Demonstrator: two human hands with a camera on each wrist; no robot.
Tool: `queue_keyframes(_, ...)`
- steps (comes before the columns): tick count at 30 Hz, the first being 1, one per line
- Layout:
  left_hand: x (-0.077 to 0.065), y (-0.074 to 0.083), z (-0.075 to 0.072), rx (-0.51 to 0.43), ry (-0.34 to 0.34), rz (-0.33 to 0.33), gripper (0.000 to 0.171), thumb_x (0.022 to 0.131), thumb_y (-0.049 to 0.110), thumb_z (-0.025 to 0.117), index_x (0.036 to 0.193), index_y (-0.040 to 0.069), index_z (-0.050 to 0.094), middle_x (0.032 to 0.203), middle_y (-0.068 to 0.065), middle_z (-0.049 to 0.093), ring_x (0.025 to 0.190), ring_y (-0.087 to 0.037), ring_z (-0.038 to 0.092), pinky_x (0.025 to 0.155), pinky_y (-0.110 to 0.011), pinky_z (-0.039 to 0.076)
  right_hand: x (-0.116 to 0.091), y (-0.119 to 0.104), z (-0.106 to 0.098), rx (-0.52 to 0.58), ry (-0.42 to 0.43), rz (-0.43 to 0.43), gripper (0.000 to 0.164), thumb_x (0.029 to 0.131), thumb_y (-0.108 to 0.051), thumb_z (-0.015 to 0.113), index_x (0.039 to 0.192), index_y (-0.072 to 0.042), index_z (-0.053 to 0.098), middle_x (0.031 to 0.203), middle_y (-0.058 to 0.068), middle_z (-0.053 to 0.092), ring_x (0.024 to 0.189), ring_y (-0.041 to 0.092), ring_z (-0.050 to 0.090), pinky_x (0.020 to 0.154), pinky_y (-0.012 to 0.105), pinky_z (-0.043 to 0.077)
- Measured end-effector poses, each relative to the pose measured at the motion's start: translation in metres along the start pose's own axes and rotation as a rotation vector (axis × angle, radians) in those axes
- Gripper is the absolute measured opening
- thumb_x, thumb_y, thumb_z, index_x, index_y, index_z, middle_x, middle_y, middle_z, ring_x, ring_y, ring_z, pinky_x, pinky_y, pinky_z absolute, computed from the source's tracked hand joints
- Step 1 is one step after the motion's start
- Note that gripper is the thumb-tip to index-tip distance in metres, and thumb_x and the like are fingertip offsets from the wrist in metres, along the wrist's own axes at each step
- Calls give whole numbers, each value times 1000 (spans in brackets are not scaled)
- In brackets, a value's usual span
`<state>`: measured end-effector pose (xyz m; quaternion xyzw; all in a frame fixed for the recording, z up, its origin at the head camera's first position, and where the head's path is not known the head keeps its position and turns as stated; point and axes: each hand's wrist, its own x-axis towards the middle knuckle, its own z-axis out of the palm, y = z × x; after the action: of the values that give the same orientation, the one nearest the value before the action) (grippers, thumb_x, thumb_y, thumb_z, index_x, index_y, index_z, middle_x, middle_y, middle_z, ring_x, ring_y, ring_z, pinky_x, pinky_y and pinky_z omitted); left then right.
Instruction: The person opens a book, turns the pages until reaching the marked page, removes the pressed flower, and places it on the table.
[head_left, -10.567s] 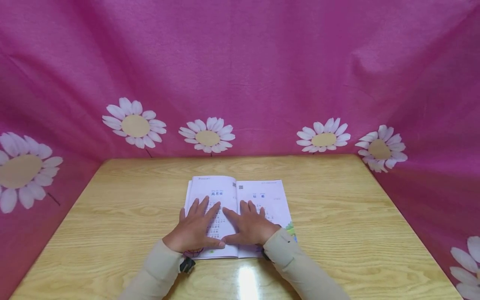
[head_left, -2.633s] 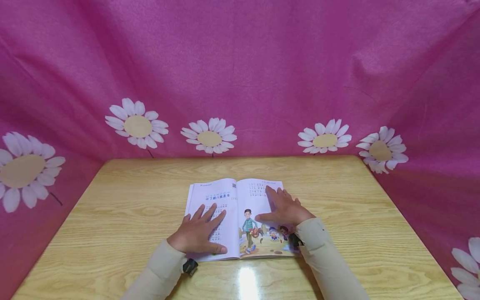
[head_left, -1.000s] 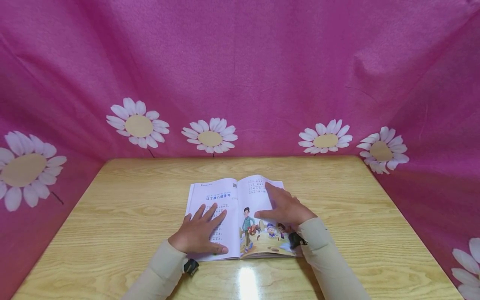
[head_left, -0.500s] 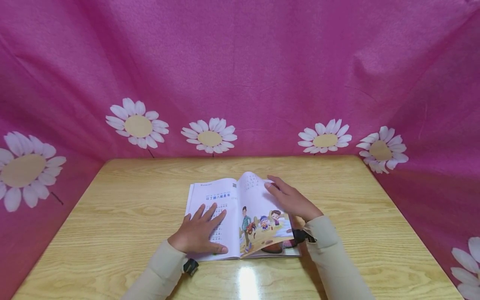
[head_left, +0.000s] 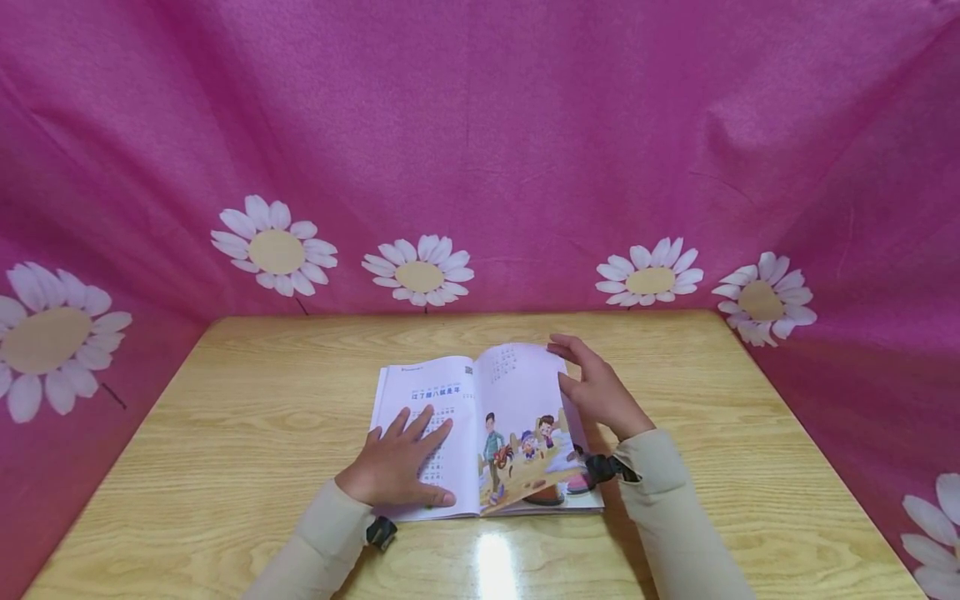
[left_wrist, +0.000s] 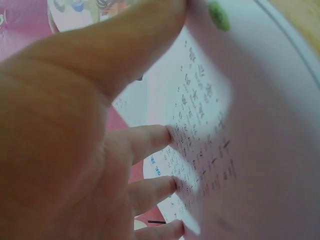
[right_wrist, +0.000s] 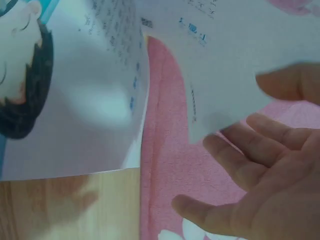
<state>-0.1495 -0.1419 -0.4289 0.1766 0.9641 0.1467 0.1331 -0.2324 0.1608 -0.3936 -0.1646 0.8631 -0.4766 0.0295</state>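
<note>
An open picture book [head_left: 442, 375] lies on the table, Chinese text on its left page. My left hand [head_left: 397, 467] rests on that page with fingers spread; in the left wrist view its fingertips [left_wrist: 165, 135] touch the paper beside small print. The right page [head_left: 517, 392], illustrated with a person carrying a rooster and two children, is raised and curved, showing part of another picture beneath. My right hand [head_left: 600, 392] is at its outer edge. In the right wrist view, fingertips [right_wrist: 212, 142] meet the raised page's edge, with the thumb apart from the fingers.
The book lies on a wood-grain table [head_left: 262, 400]. Behind and at both sides hangs a magenta cloth [head_left: 525, 150] with white daisies. Black wrist devices [head_left: 381, 533] are worn on both arms. A bright reflection shines at the near table edge.
The right page has lifted and curved up from the book, uncovering the picture beneath. My right hand has moved right, from over the page to its outer edge. My left hand stays put.
</note>
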Motion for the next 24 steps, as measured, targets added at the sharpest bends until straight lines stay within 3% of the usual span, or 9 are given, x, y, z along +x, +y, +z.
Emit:
queue_keyframes(5, 0, 0, 0, -24, 1, -4, 101, 70, 69, 70, 152, 24, 32, 160, -10, 18, 145, -42, 11, 106, -70, 14, -2, -6, 3, -36, 18, -29, 70, 95, -9, 54, 153, -5, 17, 156, 22, 24, 142, 40, 23, 109, 58, 26)
queue_keyframes(8, -1, 0, -1, -45, 12, 6, 101, 69, 67, 72, 151, 23, 34, 160, -11, 19, 144, -44, 13, 105, -71, 15, -4, -9, 8, -89, -6, -68, 71, 95, -11, 53, 153, 0, 12, 154, 27, 24, 139, 44, 26, 109, 58, 27)
queue_keyframes(11, -1, -2, -2, -73, 22, 27, 101, 68, 66, 74, 151, 22, 35, 159, -14, 20, 143, -45, 15, 103, -73, 16, -7, -12, 15, -148, -99, -111, 64, 93, -13, 56, 149, 1, 28, 146, 26, 39, 133, 40, 38, 107, 55, 32)
queue_keyframes(14, 0, -5, -5, -122, 16, 36, 102, 69, 65, 74, 152, 23, 32, 159, -15, 18, 144, -43, 15, 104, -72, 16, -10, -15, 23, -164, -249, -131, 49, 90, -17, 63, 136, -6, 49, 132, 16, 56, 121, 29, 51, 102, 49, 40)
queue_keyframes(16, 0, -8, -9, -181, 20, 51, 101, 74, 64, 72, 154, 22, 26, 159, -17, 16, 143, -42, 17, 105, -70, 18, -12, -19, 31, -158, -343, -142, 41, 89, -18, 64, 128, -9, 54, 124, 9, 61, 113, 22, 54, 98, 45, 42)
queue_keyframes(18, 0, -13, -14, -273, 33, 78, 94, 84, 62, 62, 156, 22, 17, 159, -18, 13, 144, -40, 17, 107, -67, 20, -13, -23, 38, -161, -406, -155, 43, 89, -21, 65, 128, -8, 53, 123, 8, 60, 111, 21, 53, 99, 43, 41)
queue_keyframes(21, -5, -14, -30, -445, 40, 97, 74, 100, 54, 38, 157, 18, 7, 160, -18, 9, 145, -38, 14, 111, -61, 18, -15, -29, 50, -194, -449, -149, 60, 90, -33, 66, 140, -6, 46, 138, 14, 50, 127, 26, 45, 108, 46, 33)
queue_keyframes(23, -3, -22, -32, -538, 37, 88, 65, 103, 51, 21, 157, 18, 2, 161, -16, 5, 146, -38, 6, 111, -62, 12, -16, -32, 57, -235, -455, -143, 75, 88, -44, 68, 146, -7, 39, 149, 19, 38, 138, 31, 33, 112, 49, 26)
queue_keyframes(24, -4, -25, -34, -570, 48, 115, 67, 103, 53, 15, 156, 16, 1, 161, -15, 4, 146, -36, 3, 113, -60, 9, -16, -33, 60, -253, -460, -130, 80, 86, -49, 68, 148, -8, 37, 152, 20, 32, 141, 32, 27, 113, 51, 23)
